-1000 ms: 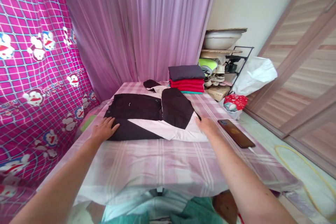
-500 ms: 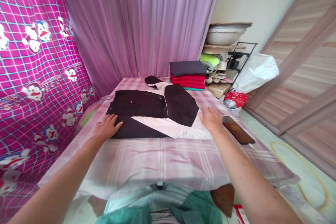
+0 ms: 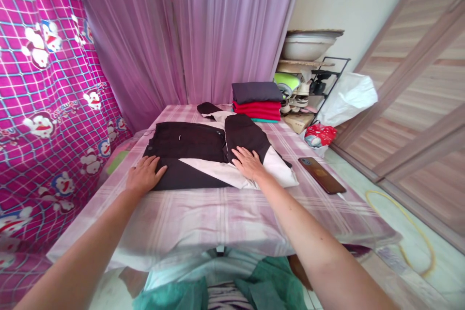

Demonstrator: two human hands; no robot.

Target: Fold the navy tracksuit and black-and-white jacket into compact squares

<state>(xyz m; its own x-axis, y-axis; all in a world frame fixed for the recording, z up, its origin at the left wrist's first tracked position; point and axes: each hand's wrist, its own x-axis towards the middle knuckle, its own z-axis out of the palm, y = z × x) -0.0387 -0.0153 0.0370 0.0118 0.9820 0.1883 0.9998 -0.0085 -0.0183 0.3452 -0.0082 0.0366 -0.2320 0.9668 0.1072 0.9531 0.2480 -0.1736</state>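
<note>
The black-and-white jacket [image 3: 191, 141] lies partly folded in front of me, spread flat with its long axis running left to right across my view. Both hands are on it, so neither one is nearer. My left hand [image 3: 146, 174] rests palm down on the dark cloth at the near left corner, thumb spread from the fingers, clamped on nothing. My right hand [image 3: 249, 163] lies flat too, fingers slightly apart, where a dark panel meets the white cloth. I read it as pressing rather than pinching. The jacket's white right end reaches past that hand, and most of the jacket lies between the hands and beyond them. Under it is the plaid-covered counter [image 3: 174, 223]. A folded stack [image 3: 256, 101] sits behind, a phone [image 3: 321, 175] to the right.
</note>
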